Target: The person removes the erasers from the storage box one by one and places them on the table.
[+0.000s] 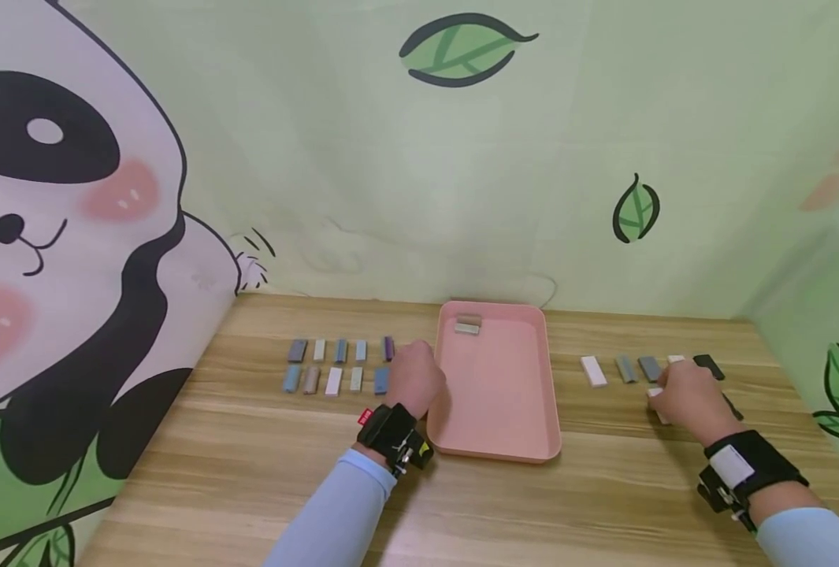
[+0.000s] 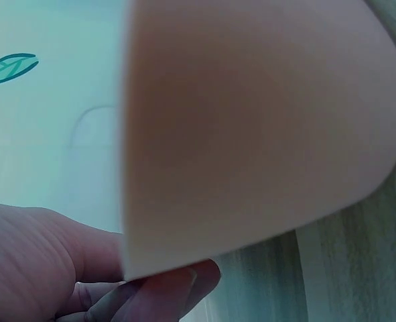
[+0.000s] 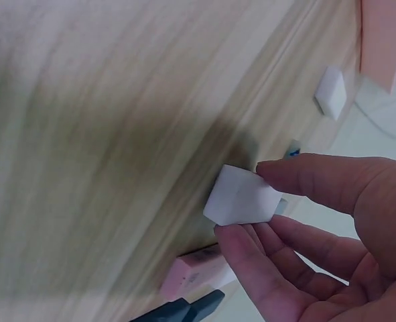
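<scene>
My left hand is at the left side of the pink tray. In the left wrist view, the thumb and fingers grip the tray wall near its rim. My right hand is over the group of small blocks on the right. Between its thumb and fingertips it pinches a white block, seen close up in the right wrist view. Inside the tray, near its far left corner, lies a pale grey-beige block.
Two rows of small blocks in blue, white, grey and purple, such as a white block, lie left of the tray. On the right are another white block, grey blocks and a black block. A printed wall cloth hangs behind the wooden table.
</scene>
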`<state>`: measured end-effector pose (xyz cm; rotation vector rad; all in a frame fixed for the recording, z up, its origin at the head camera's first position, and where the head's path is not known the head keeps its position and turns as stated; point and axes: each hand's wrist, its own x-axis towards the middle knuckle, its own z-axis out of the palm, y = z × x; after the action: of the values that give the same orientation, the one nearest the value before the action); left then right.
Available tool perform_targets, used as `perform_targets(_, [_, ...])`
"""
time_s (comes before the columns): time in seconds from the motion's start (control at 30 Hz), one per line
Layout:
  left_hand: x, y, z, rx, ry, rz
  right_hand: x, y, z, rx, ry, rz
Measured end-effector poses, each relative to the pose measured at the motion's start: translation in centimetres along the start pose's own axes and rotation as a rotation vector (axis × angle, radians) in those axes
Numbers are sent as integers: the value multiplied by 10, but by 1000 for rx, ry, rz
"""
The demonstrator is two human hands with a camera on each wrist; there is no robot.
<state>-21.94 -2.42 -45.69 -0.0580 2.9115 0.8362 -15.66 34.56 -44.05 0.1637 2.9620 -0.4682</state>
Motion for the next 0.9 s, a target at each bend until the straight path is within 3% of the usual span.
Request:
perform_targets(0.3, [-1,-4,-7,-27,8,-4,4,-3,4,-1,44,-17])
perform_targets(0.53, [-1,-4,-9,-28,7,-21,-1,-21,1,-11,120,-32])
perform_targets(0.67, [-2,-1,-7,-30,-8,-19,-2,-54,0,5,116,-94])
perform_targets(0.8, [-4,0,-7,5,11,9,2,-105,8,57,96,-211])
perform_targets(0.9, [-4,-2,-6,24,26,28,10,-146,17,27,90,-313])
